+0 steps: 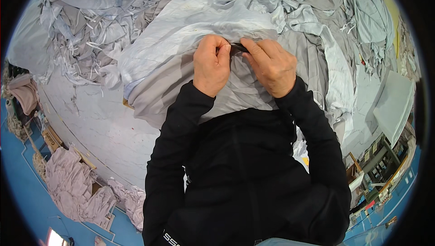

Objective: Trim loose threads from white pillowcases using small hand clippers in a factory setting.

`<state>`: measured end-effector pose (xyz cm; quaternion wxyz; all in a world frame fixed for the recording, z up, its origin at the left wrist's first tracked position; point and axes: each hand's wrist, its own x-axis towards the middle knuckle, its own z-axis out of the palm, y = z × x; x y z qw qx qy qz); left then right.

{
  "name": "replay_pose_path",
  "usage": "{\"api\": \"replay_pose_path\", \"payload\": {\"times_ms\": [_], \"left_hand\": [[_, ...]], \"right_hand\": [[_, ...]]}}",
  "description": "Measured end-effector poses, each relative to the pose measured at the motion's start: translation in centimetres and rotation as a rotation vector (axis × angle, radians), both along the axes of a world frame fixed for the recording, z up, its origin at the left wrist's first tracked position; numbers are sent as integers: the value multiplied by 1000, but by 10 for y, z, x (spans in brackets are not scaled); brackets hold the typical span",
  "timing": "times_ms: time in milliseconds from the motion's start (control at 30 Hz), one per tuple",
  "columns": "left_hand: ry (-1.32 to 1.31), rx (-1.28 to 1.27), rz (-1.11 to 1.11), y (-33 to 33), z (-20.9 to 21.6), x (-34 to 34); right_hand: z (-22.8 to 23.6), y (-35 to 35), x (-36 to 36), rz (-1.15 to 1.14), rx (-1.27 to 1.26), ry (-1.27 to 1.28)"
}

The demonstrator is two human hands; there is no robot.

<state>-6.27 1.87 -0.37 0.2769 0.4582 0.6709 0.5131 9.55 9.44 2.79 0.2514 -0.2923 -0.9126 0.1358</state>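
Left hand and right hand, fingers closed, grip a dark item over grey fabric; white lettering marks black clothing.

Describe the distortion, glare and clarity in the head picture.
Head view: fisheye distortion curves the edge of the pale table, with black corners around the image; head view: a bright patch at lower left is washed out; head view: the left hand and right hand look fairly clear, but the small dark item between them shows little detail.

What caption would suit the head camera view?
Left hand and right hand pinch a small dark item amid rumpled grey fabric.
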Motion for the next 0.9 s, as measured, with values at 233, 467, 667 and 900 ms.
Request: {"api": "replay_pose_path", "payload": {"times_ms": [233, 467, 667, 900], "left_hand": [[-15, 18, -7, -1, -4, 0], [15, 13, -9, -1, -1, -1], [57, 5, -29, -2, -2, 0], [-111, 19, 24, -12, 16, -7]], "right_hand": [[-5, -1, -3, 5, 43, 5], [-6, -1, -5, 16, 86, 10], [-6, -1, -5, -1, 78, 10], [-4, 0, -3, -2, -135, 144]]}}
